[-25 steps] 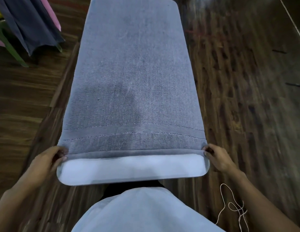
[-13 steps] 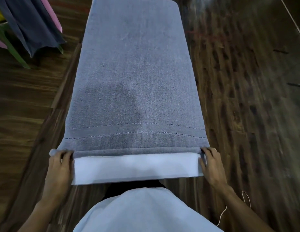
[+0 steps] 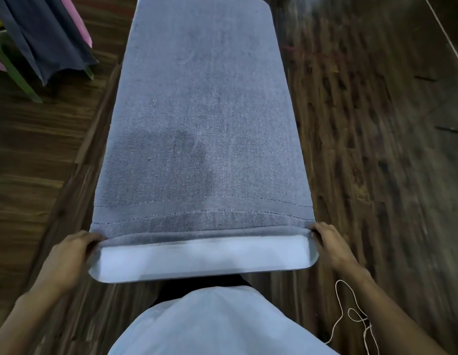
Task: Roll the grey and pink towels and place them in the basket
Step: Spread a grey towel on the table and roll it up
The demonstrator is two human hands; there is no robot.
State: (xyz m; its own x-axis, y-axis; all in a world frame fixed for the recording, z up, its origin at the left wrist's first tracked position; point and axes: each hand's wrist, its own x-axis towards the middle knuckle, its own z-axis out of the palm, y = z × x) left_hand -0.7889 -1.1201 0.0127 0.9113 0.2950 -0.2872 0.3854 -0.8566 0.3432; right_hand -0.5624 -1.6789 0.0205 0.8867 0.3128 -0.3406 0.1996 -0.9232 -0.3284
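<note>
Grey towel (image 3: pixel 204 119) lengthwise, away from viewer

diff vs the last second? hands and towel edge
Both hands stay at the near corners of the grey towel. Half a second ago they lay over the corners from the near side; now the left hand and right hand sit out at the sides, pinching the hem. The white surface under the near edge shows its rounded corners again. The towel is still flat and unrolled; the cloths at far left are unmoved.
</note>
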